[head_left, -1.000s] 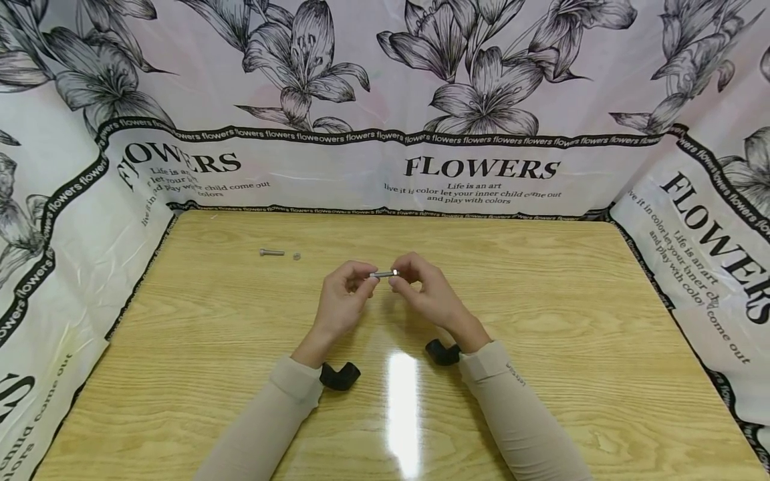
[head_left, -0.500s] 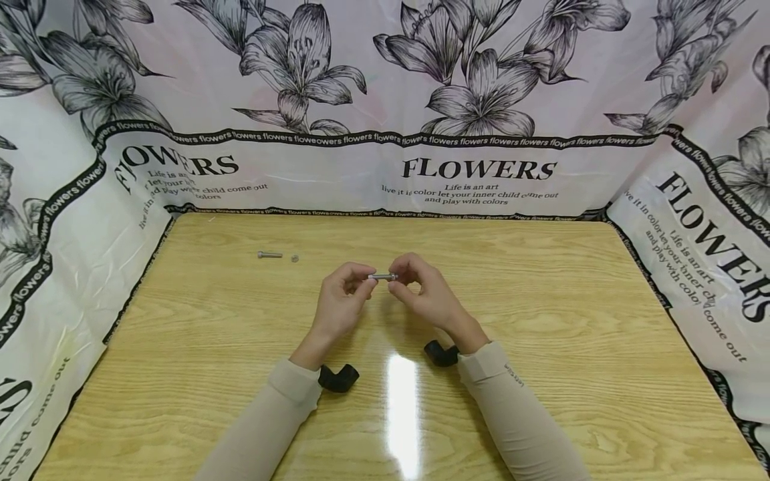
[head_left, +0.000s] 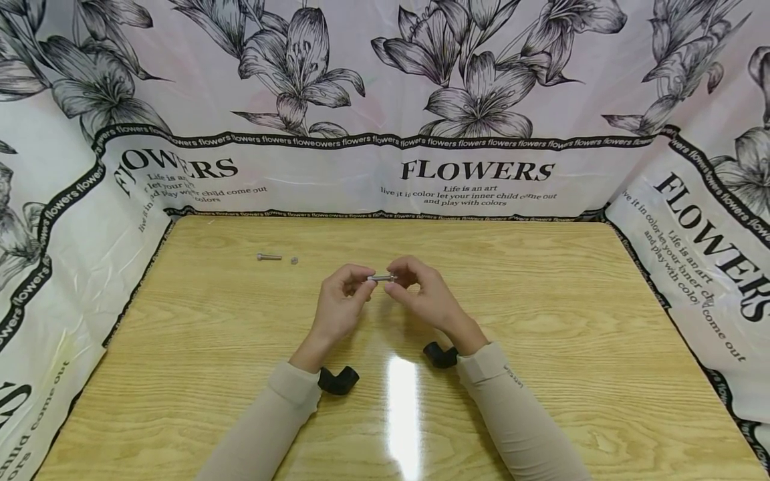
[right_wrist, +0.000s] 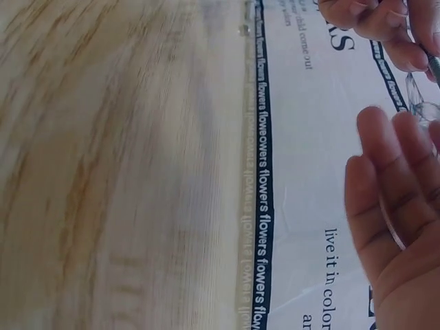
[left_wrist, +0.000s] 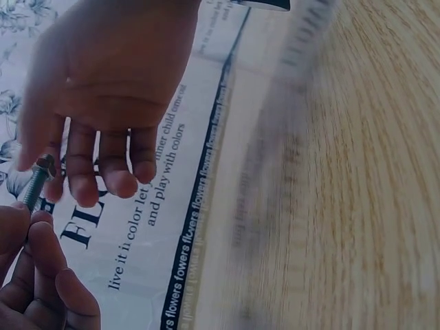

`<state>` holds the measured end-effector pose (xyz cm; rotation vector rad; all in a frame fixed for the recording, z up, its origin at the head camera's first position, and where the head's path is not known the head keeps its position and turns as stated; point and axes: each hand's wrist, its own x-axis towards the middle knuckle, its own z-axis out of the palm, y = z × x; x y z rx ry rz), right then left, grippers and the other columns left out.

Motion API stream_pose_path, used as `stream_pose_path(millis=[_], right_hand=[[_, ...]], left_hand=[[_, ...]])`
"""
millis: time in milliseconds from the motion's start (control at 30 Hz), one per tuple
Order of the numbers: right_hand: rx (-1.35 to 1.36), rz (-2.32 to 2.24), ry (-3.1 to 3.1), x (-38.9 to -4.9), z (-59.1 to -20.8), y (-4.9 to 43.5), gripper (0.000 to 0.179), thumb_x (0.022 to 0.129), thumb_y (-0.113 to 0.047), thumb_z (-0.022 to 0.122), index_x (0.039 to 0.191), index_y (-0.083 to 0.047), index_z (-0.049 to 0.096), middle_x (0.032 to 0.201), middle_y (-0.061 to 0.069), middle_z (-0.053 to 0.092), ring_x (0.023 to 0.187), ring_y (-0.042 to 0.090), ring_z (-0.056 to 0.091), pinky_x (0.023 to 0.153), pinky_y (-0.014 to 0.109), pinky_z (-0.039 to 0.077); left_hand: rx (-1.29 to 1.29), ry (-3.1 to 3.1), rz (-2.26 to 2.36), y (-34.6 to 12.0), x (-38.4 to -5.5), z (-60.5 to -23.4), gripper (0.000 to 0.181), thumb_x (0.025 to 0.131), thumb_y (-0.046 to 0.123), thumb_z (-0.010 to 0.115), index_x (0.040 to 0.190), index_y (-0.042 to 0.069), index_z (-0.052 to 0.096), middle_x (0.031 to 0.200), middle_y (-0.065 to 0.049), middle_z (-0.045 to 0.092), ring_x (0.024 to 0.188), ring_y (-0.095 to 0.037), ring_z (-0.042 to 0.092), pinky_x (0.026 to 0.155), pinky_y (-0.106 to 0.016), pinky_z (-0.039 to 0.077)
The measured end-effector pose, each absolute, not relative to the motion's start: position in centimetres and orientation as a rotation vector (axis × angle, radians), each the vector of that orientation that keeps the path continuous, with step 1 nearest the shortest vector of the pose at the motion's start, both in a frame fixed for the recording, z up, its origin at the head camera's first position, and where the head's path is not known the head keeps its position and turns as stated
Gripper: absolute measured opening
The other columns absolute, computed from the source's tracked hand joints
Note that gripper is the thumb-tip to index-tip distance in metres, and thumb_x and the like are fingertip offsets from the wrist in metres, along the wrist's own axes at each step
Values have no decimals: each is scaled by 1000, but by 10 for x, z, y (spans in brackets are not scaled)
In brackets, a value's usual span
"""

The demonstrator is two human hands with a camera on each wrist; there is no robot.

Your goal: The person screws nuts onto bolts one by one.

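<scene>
My left hand (head_left: 339,304) pinches one end of a metal bolt (head_left: 380,278) between thumb and fingertips, above the table. In the left wrist view, the threaded shank of the bolt (left_wrist: 34,189) points toward my right hand (left_wrist: 113,89), with a hex nut (left_wrist: 45,165) at that end. Thumb and index finger of my right hand (head_left: 430,294) are at the nut and pinch it lightly; the other fingers extend past it. The right wrist view shows my right hand's fingers (right_wrist: 399,185) and, at the top corner, my left fingertips (right_wrist: 385,27).
A second bolt (head_left: 269,257) and a loose nut (head_left: 294,260) lie at the back left of the wood-grain table (head_left: 541,300). Black elbow-shaped pieces (head_left: 339,380) show beside both wrists. A flower-printed cloth (head_left: 325,170) surrounds the back and sides.
My right thumb has shifted slightly down from the index finger at the nut end. My left hand keeps its hold on the bolt; the view has drifted a little.
</scene>
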<state>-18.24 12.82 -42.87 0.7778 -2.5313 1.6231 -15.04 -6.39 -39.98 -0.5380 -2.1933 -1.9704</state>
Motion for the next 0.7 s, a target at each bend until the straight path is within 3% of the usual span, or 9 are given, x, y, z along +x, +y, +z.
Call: stream_pose_path(millis=[100,233,400,600,700], right_hand=[[809,1634,-2509,-182,-429,128,19,93,-18,63,110,-12,55,100,-1,60,86,16,60,78,42,51],[812,1616,-2511,-182,-428,127,8,97,-21,58,101,-14,59,93,3,62,83,15,60,74,40,51],[770,1575,-2553,-183,-429,127,27,100,-30,51,92,-9,64,92,14,64,83,16,60,70,43,50],[727,1633,-2569,-182,-429,128,17,95,-29,61,106,-15,60,96,6,63,83,16,59,73,43,49],[773,1672,-2526,-182,-429,128,24,91,-20,66,113,-15,55,100,4,61,85,17,59,77,43,50]], left_hand=[[-530,-2201,-1966,-64,-150,-399,14,89,-8,60,102,-15,60,87,-25,61,70,-42,58,63,-21,48],[-521,-2212,-1963,-64,-149,-399,14,90,-7,60,102,-14,61,88,-24,61,71,-40,59,63,-21,49],[-520,-2219,-1963,-64,-149,-399,13,90,-7,60,102,-12,61,87,-24,61,71,-41,59,63,-22,49],[-521,-2212,-1966,-64,-149,-399,14,90,-7,60,102,-13,61,87,-24,61,71,-41,58,63,-21,48],[-520,-2209,-1962,-64,-149,-399,14,90,-8,60,102,-14,61,87,-24,61,70,-38,58,62,-21,48]])
